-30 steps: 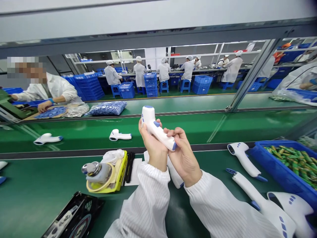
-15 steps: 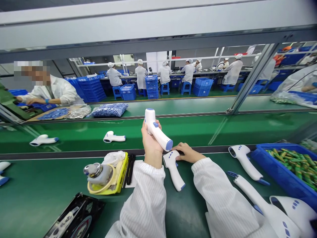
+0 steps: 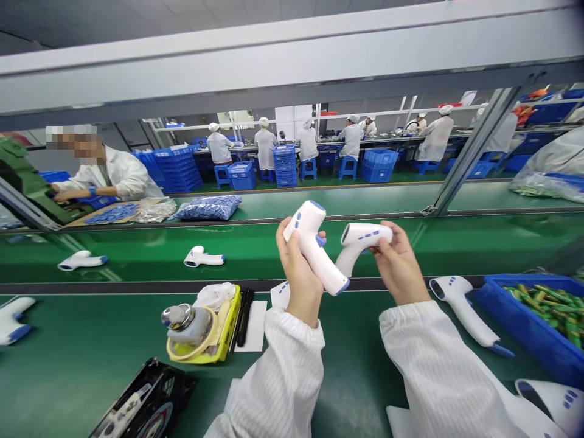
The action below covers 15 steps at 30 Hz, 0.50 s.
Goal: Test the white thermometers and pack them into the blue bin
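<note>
My left hand (image 3: 296, 264) grips a white handheld infrared thermometer (image 3: 317, 252) with blue buttons, trigger and end cap, its handle slanting down to the right. Close beside it, my right hand (image 3: 401, 264) is closed around the head of a second infrared thermometer (image 3: 365, 236), whose front opening faces left. The lower handle of this one is partly hidden behind the first. Both are held up over the green belt. Part of another thermometer (image 3: 280, 295) shows on the bench behind my left wrist.
White thermometers lie on the green belt (image 3: 137, 243) and around the bench. At right stands a blue bin (image 3: 511, 316) of green-yellow parts. A yellow tray (image 3: 230, 322) with a bottle and a black case (image 3: 150, 401) are at left. A co-worker (image 3: 118, 173) sits opposite.
My right hand has risen from the bench and now holds a thermometer. My left hand has moved right, turning its thermometer so the side buttons show. The belt thermometers have shifted slightly left.
</note>
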{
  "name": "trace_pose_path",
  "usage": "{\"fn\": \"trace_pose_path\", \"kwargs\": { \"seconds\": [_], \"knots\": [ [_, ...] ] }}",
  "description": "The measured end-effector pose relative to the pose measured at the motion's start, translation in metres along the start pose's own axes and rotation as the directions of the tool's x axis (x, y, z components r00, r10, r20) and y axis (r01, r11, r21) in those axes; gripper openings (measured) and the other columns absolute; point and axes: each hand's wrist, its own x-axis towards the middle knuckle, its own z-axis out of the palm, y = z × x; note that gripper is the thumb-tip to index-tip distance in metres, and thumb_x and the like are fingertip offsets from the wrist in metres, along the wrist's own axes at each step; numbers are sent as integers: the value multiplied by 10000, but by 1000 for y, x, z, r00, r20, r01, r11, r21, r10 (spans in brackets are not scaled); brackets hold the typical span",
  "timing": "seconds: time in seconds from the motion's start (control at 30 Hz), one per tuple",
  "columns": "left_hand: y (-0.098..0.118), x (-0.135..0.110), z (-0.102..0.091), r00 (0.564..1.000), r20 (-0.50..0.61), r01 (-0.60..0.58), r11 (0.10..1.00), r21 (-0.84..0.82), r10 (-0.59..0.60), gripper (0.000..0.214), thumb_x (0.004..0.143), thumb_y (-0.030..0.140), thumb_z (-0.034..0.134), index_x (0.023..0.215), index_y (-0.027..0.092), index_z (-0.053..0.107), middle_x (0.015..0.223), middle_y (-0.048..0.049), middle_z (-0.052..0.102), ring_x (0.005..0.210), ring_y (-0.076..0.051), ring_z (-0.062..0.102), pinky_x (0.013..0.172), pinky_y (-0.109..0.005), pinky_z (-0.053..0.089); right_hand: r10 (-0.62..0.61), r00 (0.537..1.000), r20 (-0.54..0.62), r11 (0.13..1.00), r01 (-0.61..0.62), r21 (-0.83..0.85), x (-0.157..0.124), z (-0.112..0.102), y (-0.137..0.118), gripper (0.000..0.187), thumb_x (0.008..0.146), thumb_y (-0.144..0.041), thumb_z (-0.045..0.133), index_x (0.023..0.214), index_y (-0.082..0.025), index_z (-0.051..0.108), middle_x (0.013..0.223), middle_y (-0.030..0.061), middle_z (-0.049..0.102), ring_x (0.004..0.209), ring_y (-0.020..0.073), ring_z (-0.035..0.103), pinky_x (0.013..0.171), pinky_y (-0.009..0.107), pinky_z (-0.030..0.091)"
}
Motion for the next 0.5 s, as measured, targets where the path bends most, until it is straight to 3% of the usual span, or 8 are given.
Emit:
{"fn": "trace_pose_path", "kwargs": {
  "seconds": [0.17, 0.33, 0.43, 0.5],
  "knots": [
    [-8, -10, 5, 995, 103, 5, 999, 44, -10, 341, 871, 335, 562, 1190, 257, 468, 1024, -28, 648, 685, -127, 666, 673, -258, 521, -21, 983, -184, 994, 40, 101, 5, -10, -13, 386, 728, -352, 808, 1066, -286, 633, 989, 5, 583, 768, 121, 521, 636, 234, 443],
    [-12, -11, 4, 990, 133, 29, 997, 69, -38, 341, 900, 328, 538, 1222, 254, 452, 1056, -41, 631, 694, -138, 663, 644, -259, 517, -2, 982, -190, 987, 32, 158, 5, -8, -13, 383, 697, -334, 832, 1028, -272, 650, 968, 8, 585, 759, 116, 515, 597, 225, 433],
    [-11, -11, 2, 983, 173, 6, 966, 257, -53, 522, 911, 319, 553, 1398, 300, 365, 1227, -76, 587, 857, -157, 664, 752, -277, 529, 12, 983, -184, 987, 17, 158, 4, -8, -11, 377, 718, -330, 823, 1048, -279, 650, 969, -1, 591, 769, 104, 526, 621, 214, 440],
    [-8, -13, 1, 975, 224, -111, 882, 458, 6, 685, 877, 277, 621, 1480, 337, 303, 1313, -84, 545, 1006, -182, 632, 852, -292, 512, 23, 981, -193, 987, 8, 158, 4, -10, -9, 370, 731, -328, 815, 1060, -280, 652, 974, -3, 598, 764, 101, 528, 638, 217, 441]
  ]
}}
